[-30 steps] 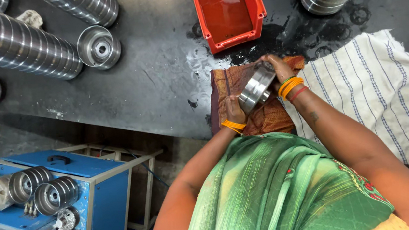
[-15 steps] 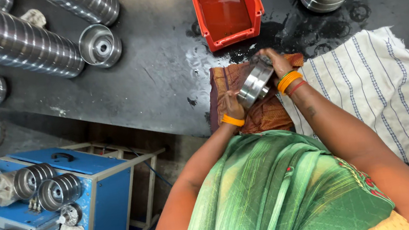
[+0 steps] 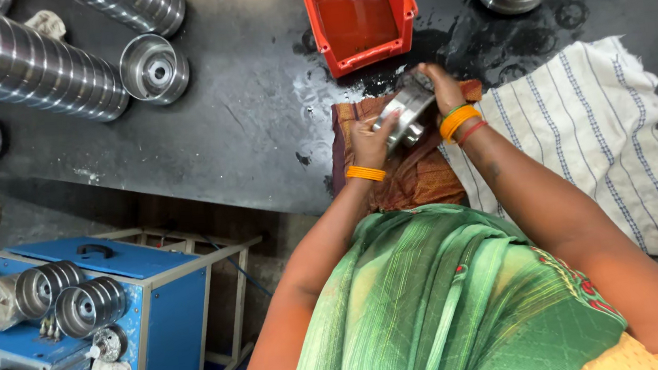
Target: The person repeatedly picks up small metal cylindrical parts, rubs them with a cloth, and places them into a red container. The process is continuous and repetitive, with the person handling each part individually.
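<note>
Shiny steel ring (image 3: 404, 112), tilted, in-hand

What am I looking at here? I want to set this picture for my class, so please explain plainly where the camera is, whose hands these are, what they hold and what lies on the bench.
The camera sits on a person's head and looks straight down, so both arms are that person's own. The left hand and right hand together grip a shiny round metal part above a brown cloth. Beside it lies a striped white cloth. The dark bench looks wet near an orange plastic bin. Stacks of similar metal parts lie at the left. Lower left stands a blue machine.
</note>
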